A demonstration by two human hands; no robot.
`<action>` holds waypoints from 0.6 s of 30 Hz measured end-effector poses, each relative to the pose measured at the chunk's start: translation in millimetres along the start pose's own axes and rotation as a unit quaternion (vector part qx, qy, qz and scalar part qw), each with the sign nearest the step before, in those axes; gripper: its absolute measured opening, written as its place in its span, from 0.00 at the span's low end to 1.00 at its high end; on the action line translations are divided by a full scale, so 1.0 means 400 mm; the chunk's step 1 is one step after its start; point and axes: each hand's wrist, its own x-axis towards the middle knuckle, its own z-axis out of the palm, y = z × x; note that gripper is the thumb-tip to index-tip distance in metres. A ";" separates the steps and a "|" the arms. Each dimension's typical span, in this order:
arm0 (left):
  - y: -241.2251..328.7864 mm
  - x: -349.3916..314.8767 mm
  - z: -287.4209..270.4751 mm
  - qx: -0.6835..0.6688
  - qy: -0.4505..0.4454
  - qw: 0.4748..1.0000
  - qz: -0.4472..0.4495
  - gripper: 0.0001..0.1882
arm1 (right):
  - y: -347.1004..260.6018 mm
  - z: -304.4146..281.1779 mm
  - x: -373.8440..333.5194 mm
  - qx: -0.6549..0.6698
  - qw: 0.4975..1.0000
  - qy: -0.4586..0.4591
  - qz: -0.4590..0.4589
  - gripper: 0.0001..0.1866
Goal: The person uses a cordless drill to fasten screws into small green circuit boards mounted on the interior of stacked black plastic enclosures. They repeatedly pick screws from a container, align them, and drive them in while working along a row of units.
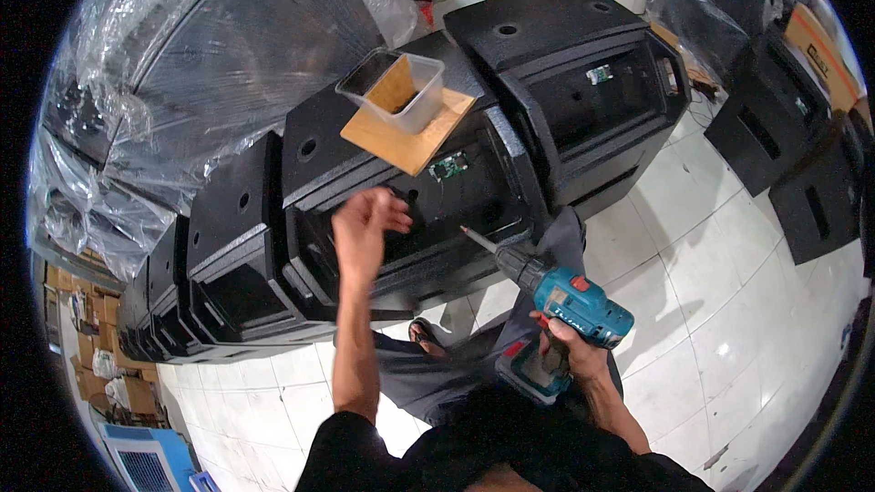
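My right hand (570,346) grips the handle of a teal cordless drill (570,305), its long bit pointing up-left toward the recessed front of a black speaker cabinet (365,141). My left hand (365,223) is raised in front of that recess, fingers curled near a small hole; whether it pinches anything I cannot tell. A small green circuit board (449,166) sits in the recess just right of my left hand.
A clear plastic tub (394,91) stands on a square wooden board (410,132) atop the cabinet. More black cabinets line up left (232,219) and right (565,46), others at far right (775,109). Plastic-wrapped cabinets (182,64) stand behind. White tiled floor (729,310) lies below.
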 end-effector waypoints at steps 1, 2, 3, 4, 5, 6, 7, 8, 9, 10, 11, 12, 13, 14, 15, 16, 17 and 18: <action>-0.038 -0.048 0.001 -0.048 -0.003 0.998 -0.039 0.13 | -0.008 0.008 -0.001 0.015 1.000 -0.020 0.013 0.13; -0.074 -0.087 0.010 -0.103 -0.001 0.992 -0.076 0.12 | -0.008 0.008 0.001 0.003 1.000 -0.027 0.016 0.15; -0.100 -0.110 0.019 -0.166 -0.006 0.978 -0.123 0.11 | -0.003 0.003 0.000 -0.006 0.999 -0.036 0.023 0.16; -0.109 -0.122 0.033 -0.239 0.008 0.961 -0.137 0.09 | 0.000 0.004 0.007 -0.016 0.998 -0.050 0.027 0.18; -0.126 -0.124 0.036 -0.295 0.013 0.944 -0.150 0.09 | -0.009 0.014 0.010 -0.027 0.997 -0.067 0.015 0.20; -0.146 -0.126 0.039 -0.349 0.016 0.922 -0.163 0.08 | 0.002 0.016 0.007 -0.008 0.999 -0.037 0.006 0.22; -0.162 -0.130 0.038 -0.395 0.009 0.903 -0.170 0.08 | -0.001 0.023 0.006 -0.003 0.999 -0.037 0.020 0.22; -0.174 -0.135 0.035 -0.439 0.000 0.881 -0.175 0.08 | -0.005 0.029 0.005 0.002 0.999 -0.036 0.033 0.22; -0.175 -0.136 0.032 -0.467 -0.017 0.865 -0.182 0.09 | 0.001 0.032 0.006 0.001 0.999 -0.038 0.023 0.22; -0.172 -0.140 0.031 -0.471 -0.012 0.862 -0.185 0.08 | 0.009 0.033 0.007 0.001 0.999 -0.040 0.014 0.22; -0.166 -0.143 0.033 -0.475 -0.009 0.859 -0.189 0.08 | 0.014 0.034 0.009 0.001 0.999 -0.040 0.004 0.21; -0.162 -0.145 0.033 -0.479 -0.008 0.856 -0.194 0.08 | 0.014 0.034 0.010 -0.007 0.999 -0.046 0.007 0.21; -0.168 -0.146 0.031 -0.470 -0.012 0.859 -0.201 0.08 | 0.012 0.034 0.011 -0.014 0.999 -0.051 0.010 0.21; -0.171 -0.147 0.030 -0.472 -0.014 0.858 -0.200 0.08 | 0.011 0.034 0.011 -0.022 0.998 -0.056 0.012 0.21; -0.173 -0.146 0.031 -0.474 -0.017 0.858 -0.198 0.09 | 0.010 0.034 0.011 -0.015 0.998 -0.060 0.015 0.21; -0.174 -0.145 0.033 -0.476 -0.020 0.857 -0.197 0.09 | 0.009 0.035 0.011 -0.007 0.998 -0.064 0.018 0.21; -0.174 -0.143 0.034 -0.473 -0.025 0.859 -0.197 0.09 | 0.008 0.035 0.011 0.000 0.998 -0.067 0.021 0.22; -0.174 -0.142 0.035 -0.470 -0.028 0.860 -0.198 0.09 | 0.008 0.035 0.011 -0.001 0.998 -0.063 0.022 0.22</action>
